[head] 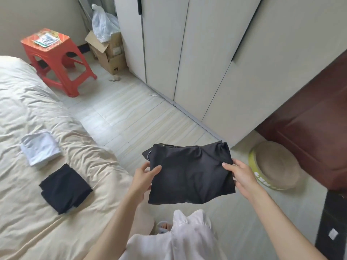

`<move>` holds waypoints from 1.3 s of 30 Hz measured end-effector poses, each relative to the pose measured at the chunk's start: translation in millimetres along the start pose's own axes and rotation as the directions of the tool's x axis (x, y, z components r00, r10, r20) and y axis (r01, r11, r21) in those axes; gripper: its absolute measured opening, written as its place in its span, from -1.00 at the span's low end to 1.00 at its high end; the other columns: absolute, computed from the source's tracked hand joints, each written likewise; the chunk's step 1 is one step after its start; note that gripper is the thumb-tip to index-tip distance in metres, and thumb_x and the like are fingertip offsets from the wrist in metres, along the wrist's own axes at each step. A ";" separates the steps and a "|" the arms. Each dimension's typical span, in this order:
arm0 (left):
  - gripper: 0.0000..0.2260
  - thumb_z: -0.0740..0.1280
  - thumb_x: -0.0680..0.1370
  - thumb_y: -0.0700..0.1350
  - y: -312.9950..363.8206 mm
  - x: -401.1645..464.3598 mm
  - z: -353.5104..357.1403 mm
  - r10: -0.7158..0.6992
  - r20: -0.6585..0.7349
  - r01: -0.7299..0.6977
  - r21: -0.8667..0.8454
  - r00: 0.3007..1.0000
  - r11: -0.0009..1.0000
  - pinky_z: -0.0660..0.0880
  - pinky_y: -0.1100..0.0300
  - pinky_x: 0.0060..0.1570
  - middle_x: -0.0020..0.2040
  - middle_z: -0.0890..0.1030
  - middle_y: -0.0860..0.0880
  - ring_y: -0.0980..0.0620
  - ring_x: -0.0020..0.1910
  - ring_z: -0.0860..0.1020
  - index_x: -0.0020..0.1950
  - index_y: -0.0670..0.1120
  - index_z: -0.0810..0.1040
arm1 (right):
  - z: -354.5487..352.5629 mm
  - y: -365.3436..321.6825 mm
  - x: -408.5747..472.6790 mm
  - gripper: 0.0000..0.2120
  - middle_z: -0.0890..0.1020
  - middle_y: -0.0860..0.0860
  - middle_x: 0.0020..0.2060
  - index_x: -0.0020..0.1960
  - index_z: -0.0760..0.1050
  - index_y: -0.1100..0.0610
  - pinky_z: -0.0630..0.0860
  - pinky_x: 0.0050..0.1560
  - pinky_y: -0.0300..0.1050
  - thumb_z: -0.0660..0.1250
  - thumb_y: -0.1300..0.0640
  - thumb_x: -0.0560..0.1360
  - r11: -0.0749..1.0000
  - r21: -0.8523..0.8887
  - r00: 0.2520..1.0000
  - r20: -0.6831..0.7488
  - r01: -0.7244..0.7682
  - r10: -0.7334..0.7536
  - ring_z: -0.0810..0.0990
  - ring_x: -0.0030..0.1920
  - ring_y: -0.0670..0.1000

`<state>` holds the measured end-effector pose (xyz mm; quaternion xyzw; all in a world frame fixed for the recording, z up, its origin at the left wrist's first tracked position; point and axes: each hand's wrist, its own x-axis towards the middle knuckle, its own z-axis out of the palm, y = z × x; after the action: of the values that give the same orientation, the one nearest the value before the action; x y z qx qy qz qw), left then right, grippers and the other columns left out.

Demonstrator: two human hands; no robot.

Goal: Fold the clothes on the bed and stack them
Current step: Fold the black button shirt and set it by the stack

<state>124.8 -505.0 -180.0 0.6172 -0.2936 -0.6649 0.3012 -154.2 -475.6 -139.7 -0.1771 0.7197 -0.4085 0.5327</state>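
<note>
My left hand (145, 175) and right hand (238, 173) pinched the folded black garment (189, 173) off the bed (56, 113); loosening either risked it unfolding.

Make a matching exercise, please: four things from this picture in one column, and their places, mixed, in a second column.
Things:
1. black folded garment
2. white folded garment
3. red stool
4. plastic bag

Places:
A. on the floor beside the bed
B. in a cardboard box
C. held in both hands, off the bed
D. lying on the bed

Pairs: 1-C, 2-D, 3-A, 4-B
</note>
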 end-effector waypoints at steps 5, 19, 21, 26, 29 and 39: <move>-0.92 0.39 0.51 -0.07 32.7 49.3 24.2 0.004 -0.166 -0.016 -0.071 0.986 0.997 0.52 0.08 -0.14 -0.21 0.69 0.00 0.05 -0.22 0.63 -0.01 0.02 0.56 | 16.6 -61.1 87.9 -0.72 0.65 0.05 -0.02 0.21 0.51 0.18 0.48 -0.28 -0.18 0.34 0.29 0.50 0.997 -0.079 0.991 0.137 0.006 0.005 0.62 -0.10 -0.01; -0.92 0.41 0.51 -0.11 67.6 87.1 90.2 -0.100 -0.706 -0.290 -0.410 0.701 0.865 0.53 0.21 -0.40 -0.17 0.70 0.01 0.09 -0.21 0.66 -0.02 -0.02 0.58 | 152.4 -215.2 245.7 -0.84 0.66 0.08 -0.08 0.06 0.55 0.17 0.54 -0.13 -0.05 0.37 0.29 0.48 0.815 -0.461 0.750 0.659 0.350 0.051 0.63 -0.11 0.09; -0.93 0.42 0.50 -0.10 66.6 83.0 83.4 -0.157 -0.776 -0.332 -0.432 0.611 0.839 0.55 0.16 -0.32 -0.20 0.69 0.02 0.09 -0.21 0.65 -0.04 0.01 0.58 | 189.1 -216.7 244.9 -0.88 0.67 0.08 -0.07 -0.01 0.56 0.13 0.55 -0.08 -0.01 0.37 0.27 0.48 0.775 -0.478 0.681 0.728 0.414 0.085 0.64 -0.08 0.11; -0.92 0.42 0.49 -0.10 55.5 74.5 59.1 -0.314 -0.859 -0.439 -0.483 0.404 0.757 0.51 0.22 -0.32 -0.21 0.68 0.01 0.09 -0.25 0.61 -0.05 -0.01 0.57 | 278.2 -201.7 227.3 -0.90 0.70 0.03 -0.17 -0.06 0.58 0.11 0.57 0.00 0.11 0.36 0.27 0.48 0.688 -0.498 0.497 0.838 0.528 0.225 0.65 -0.07 0.13; -0.92 0.41 0.50 -0.08 42.5 76.9 38.6 -0.418 -0.844 -0.479 -0.536 0.336 0.695 0.50 0.19 -0.32 -0.12 0.67 -0.05 0.04 -0.19 0.60 -0.04 -0.03 0.56 | 336.5 -188.6 213.4 -0.89 0.71 0.01 -0.20 -0.05 0.58 0.09 0.55 -0.15 -0.01 0.35 0.26 0.49 0.634 -0.494 0.410 0.865 0.595 0.289 0.66 -0.10 0.10; -0.91 0.35 0.55 -0.06 36.4 95.7 -39.7 -0.620 -0.760 -0.587 -0.596 0.194 0.548 0.50 0.25 -0.38 -0.10 0.65 -0.02 0.04 -0.15 0.62 0.03 0.00 0.51 | 507.5 -151.2 163.1 -0.88 0.69 -0.07 -0.29 -0.11 0.59 0.04 0.55 -0.17 -0.04 0.35 0.24 0.48 0.464 -0.442 0.220 0.862 0.768 0.457 0.65 -0.12 0.07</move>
<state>160.3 -602.2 -216.5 0.6589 0.3367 -0.1570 0.6541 220.8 -882.0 -173.9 -0.7158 0.2874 0.1554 0.6171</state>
